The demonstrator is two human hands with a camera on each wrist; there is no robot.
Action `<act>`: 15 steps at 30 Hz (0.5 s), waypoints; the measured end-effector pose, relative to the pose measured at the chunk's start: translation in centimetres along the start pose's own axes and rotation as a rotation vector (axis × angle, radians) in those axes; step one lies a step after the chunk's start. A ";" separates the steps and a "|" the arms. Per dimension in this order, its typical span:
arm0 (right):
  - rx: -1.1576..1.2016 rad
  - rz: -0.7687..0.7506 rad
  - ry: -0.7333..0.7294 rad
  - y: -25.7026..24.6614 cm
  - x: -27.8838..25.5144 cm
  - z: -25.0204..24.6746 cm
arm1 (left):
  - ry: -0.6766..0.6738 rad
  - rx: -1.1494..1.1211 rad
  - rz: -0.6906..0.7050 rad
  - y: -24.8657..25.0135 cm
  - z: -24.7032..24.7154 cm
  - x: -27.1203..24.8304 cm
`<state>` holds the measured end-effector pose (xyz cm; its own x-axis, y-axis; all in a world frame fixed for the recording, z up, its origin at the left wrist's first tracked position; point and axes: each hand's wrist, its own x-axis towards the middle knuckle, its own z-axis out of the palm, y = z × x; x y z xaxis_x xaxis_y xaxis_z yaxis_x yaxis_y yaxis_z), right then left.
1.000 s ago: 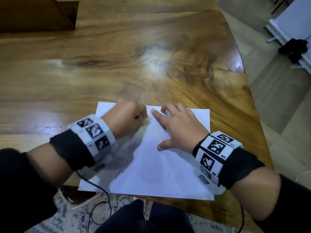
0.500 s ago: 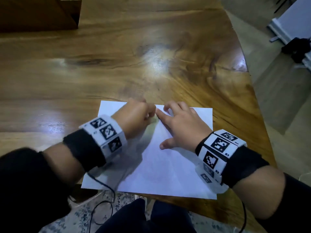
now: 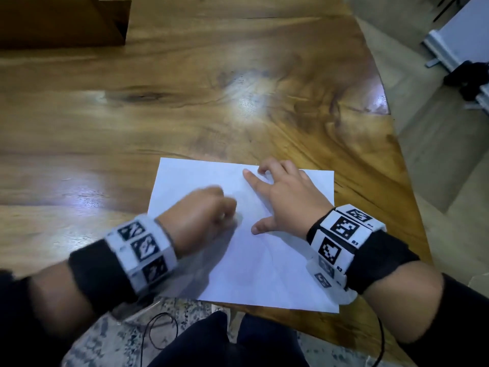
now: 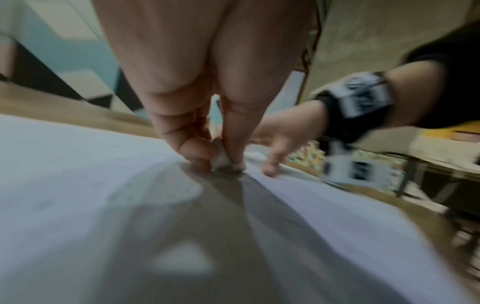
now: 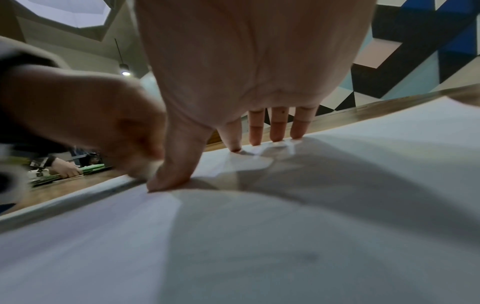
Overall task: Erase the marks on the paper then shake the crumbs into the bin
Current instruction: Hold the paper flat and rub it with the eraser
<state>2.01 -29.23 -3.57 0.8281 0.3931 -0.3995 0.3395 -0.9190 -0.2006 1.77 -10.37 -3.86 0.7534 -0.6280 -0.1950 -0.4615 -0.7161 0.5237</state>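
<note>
A white sheet of paper (image 3: 254, 260) lies near the front edge of the wooden table (image 3: 185, 102). My left hand (image 3: 203, 215) is blurred over the sheet's left-middle; in the left wrist view it pinches a small whitish eraser (image 4: 226, 162) whose tip touches the paper (image 4: 78, 164). My right hand (image 3: 285, 197) rests on the sheet's upper right with fingers spread, thumb and fingertips (image 5: 255, 142) pressing the paper (image 5: 337, 205) flat. Any marks on the sheet are too faint to make out. No bin is in view.
A dark wooden box (image 3: 60, 19) stands at the table's far left corner. The table's right edge curves away over a tiled floor (image 3: 436, 154). A white stand and a black object (image 3: 471, 78) sit on the floor at far right.
My left hand has slid back toward me and to the left across the paper, away from the right forefinger. The right hand stays pressed in the same place.
</note>
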 end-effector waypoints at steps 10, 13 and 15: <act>0.003 0.002 0.000 0.0 0.0 0.1 | 0.111 0.022 -0.029 -1.0 -0.4 1.7; 0.007 0.002 0.002 0.0 -0.1 0.1 | -0.082 -0.094 0.039 0.0 0.3 -2.3; 0.008 0.003 -0.002 0.0 -0.1 0.0 | -0.162 -0.114 0.042 -0.1 0.3 -2.7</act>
<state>1.93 -29.22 -3.58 0.8282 0.3905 -0.4019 0.3335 -0.9198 -0.2066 -0.40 -8.66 -3.67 0.6452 -0.7038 -0.2972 -0.4274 -0.6550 0.6232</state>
